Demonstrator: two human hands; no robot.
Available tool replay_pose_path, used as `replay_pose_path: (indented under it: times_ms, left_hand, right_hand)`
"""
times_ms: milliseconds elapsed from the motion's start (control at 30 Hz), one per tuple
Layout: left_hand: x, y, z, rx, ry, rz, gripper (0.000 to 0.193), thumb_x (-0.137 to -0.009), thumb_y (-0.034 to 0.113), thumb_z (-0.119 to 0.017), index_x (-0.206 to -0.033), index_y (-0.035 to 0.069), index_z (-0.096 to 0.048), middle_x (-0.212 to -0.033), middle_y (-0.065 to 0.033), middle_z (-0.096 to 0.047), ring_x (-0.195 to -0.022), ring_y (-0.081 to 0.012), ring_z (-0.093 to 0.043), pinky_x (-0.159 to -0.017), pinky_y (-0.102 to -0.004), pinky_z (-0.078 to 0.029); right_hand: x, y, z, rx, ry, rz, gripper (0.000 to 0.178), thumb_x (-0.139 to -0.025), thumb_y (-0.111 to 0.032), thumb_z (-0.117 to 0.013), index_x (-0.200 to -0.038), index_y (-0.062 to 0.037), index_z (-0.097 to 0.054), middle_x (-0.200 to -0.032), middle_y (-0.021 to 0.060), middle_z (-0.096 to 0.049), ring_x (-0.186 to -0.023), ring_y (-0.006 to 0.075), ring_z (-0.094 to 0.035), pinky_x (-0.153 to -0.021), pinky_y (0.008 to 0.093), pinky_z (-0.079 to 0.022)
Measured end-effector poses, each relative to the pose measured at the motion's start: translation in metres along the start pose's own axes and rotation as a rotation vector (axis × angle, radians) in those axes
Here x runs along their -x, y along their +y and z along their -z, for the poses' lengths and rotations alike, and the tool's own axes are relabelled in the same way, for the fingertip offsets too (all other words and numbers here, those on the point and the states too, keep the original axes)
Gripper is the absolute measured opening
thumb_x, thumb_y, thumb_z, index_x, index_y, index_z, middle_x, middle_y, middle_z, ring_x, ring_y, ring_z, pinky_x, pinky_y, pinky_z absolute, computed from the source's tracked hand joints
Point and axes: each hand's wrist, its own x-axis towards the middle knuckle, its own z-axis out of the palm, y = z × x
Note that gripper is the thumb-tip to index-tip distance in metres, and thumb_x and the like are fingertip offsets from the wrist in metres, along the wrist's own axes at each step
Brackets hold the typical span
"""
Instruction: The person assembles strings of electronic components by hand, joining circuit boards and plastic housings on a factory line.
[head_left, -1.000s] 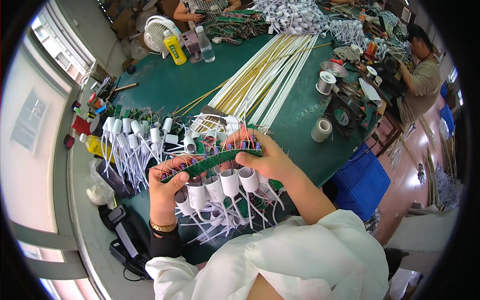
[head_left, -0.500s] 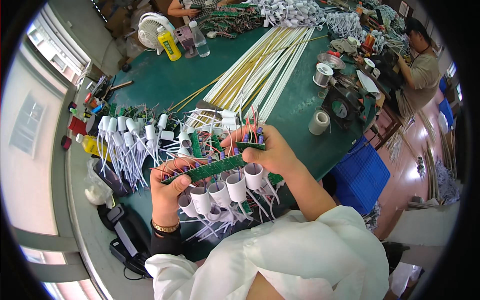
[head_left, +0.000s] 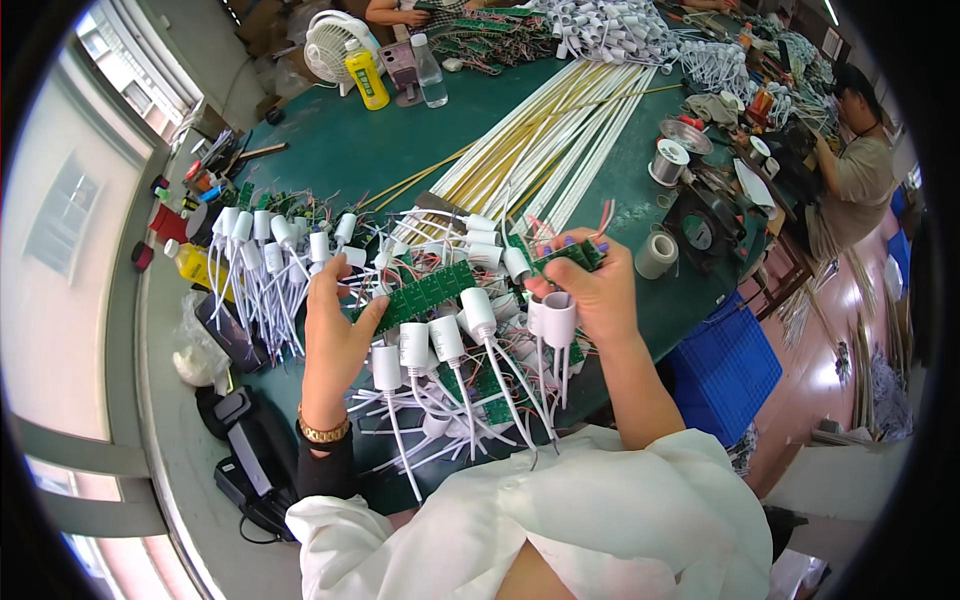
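Observation:
My left hand (head_left: 332, 345) pinches the left end of a long green circuit board strip (head_left: 432, 296) between thumb and fingers. White cylindrical sockets (head_left: 446, 338) with white cords dangle below this strip. In my right hand (head_left: 607, 300) is a short green circuit board piece (head_left: 572, 262), held between thumb and fingers. Two white sockets (head_left: 559, 318) hang under the short piece, and reddish wires rise above it. A gap separates the two boards. Beneath them lies a tangle of more sockets, cords and green boards (head_left: 492, 380).
Bundled white sockets (head_left: 262, 228) lie at left. Long white and yellow strips (head_left: 540, 135) stretch across the green table (head_left: 320, 140). Solder wire spools (head_left: 668, 163) and a white roll (head_left: 657, 256) sit at right. A yellow bottle (head_left: 366, 76) stands behind. Another person (head_left: 862, 165) sits at far right.
My hands have moved apart, and the short board piece now sits away from the long strip. The sockets have swung so their cords hang downward. The whole view has shifted slightly.

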Motion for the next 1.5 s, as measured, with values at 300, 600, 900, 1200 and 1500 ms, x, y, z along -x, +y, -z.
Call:
replay_pose_path:
  times_ms: [300,600,900,1200,1500]
  left_hand:
    - [0.056,0.082,0.003,1.059,-0.444,-0.161,0.068,-0.084,0.041,-0.062,-0.128,-0.005,-0.04,-0.135,-0.0248,-0.038,-0.132,-0.0351,-0.032,-0.107,-0.0425,-0.023]
    - [0.06,0.057,0.002,0.368,-0.213,-0.439,0.062,-0.097,0.045,-0.026,-0.137,0.0,-0.037,-0.138,-0.0229,-0.04,-0.131,-0.0422,-0.031,-0.105,-0.0528,-0.019]
    - [0.079,0.061,-0.012,0.822,-0.165,-0.275,0.058,-0.095,0.044,-0.037,-0.131,-0.002,-0.043,-0.123,-0.0245,-0.054,-0.109,-0.0319,-0.057,-0.095,-0.0409,-0.04]
    - [0.073,0.065,-0.009,0.543,-0.043,-0.315,0.041,-0.096,0.026,-0.038,-0.12,-0.005,-0.052,-0.114,-0.019,-0.061,-0.102,-0.0336,-0.06,-0.092,-0.0428,-0.043]
    - [0.046,0.055,0.023,0.529,-0.207,-0.415,0.097,-0.076,0.063,-0.058,-0.135,-0.007,-0.026,-0.137,-0.0252,-0.035,-0.126,-0.0457,-0.033,-0.103,-0.0482,-0.028]
  right_hand:
    - [0.045,-0.036,-0.05,0.042,-0.714,-0.302,0.026,-0.089,-0.011,-0.06,-0.112,0.0007,-0.057,-0.098,0.0138,-0.064,-0.093,0.0159,-0.062,-0.082,0.0288,-0.05]
    - [0.064,0.0,-0.07,0.441,-0.776,0.075,0.034,-0.079,0.0,-0.058,-0.113,-0.0015,-0.053,-0.084,0.0167,-0.061,-0.069,0.0296,-0.061,-0.062,0.0326,-0.047]
    - [0.074,0.005,-0.074,0.635,-0.648,0.289,0.042,-0.067,-0.004,-0.059,-0.109,-0.0016,-0.055,-0.084,0.0133,-0.061,-0.069,0.0339,-0.059,-0.058,0.038,-0.049]
    - [0.077,0.019,-0.078,0.761,-0.5,0.436,0.028,-0.067,-0.003,-0.061,-0.095,-0.0007,-0.056,-0.072,0.012,-0.058,-0.059,0.0293,-0.059,-0.051,0.0335,-0.045]
    - [0.051,-0.001,-0.064,0.281,-0.545,-0.272,0.036,-0.063,-0.007,-0.082,-0.094,-0.0006,-0.064,-0.092,0.0094,-0.066,-0.08,0.0134,-0.062,-0.072,0.0292,-0.051]
